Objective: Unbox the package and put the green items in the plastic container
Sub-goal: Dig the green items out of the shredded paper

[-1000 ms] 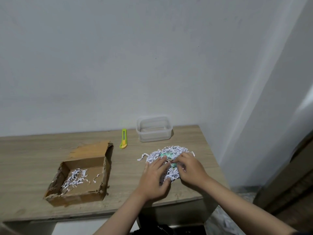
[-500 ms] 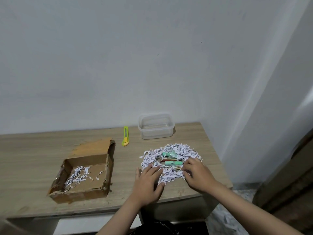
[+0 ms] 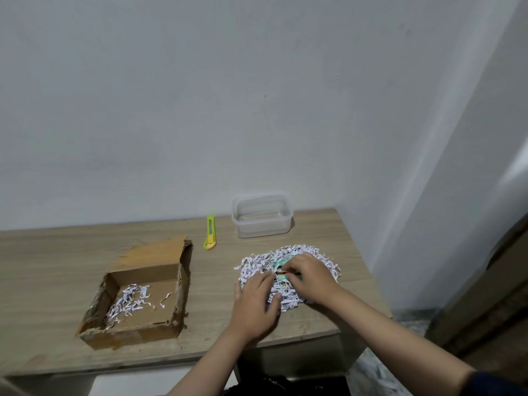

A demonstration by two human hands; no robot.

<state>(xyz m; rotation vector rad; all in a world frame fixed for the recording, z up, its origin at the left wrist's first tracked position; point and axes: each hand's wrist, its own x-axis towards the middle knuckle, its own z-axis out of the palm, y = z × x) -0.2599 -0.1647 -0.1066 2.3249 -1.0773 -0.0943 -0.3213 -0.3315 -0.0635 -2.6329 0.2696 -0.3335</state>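
Observation:
A pile of white shredded paper (image 3: 317, 254) lies on the right part of the wooden table (image 3: 57, 261). Small green items (image 3: 278, 263) and a reddish piece show in its middle. My right hand (image 3: 313, 278) rests on the pile, fingertips curled down onto the green items; whether it grips one is unclear. My left hand (image 3: 255, 302) lies flat on the pile's near left side, fingers apart. The clear plastic container (image 3: 262, 224) stands empty behind the pile, near the wall. The opened cardboard box (image 3: 137, 335) sits to the left, holding a few paper shreds.
A yellow-green box cutter (image 3: 210, 232) lies between the box and the container. The table's right edge (image 3: 363, 267) runs close to the pile, beside a white wall corner. The front edge is just under my wrists.
My right hand has moved from the pile's right edge onto the green items in the middle. My left hand has slid slightly forward on the paper.

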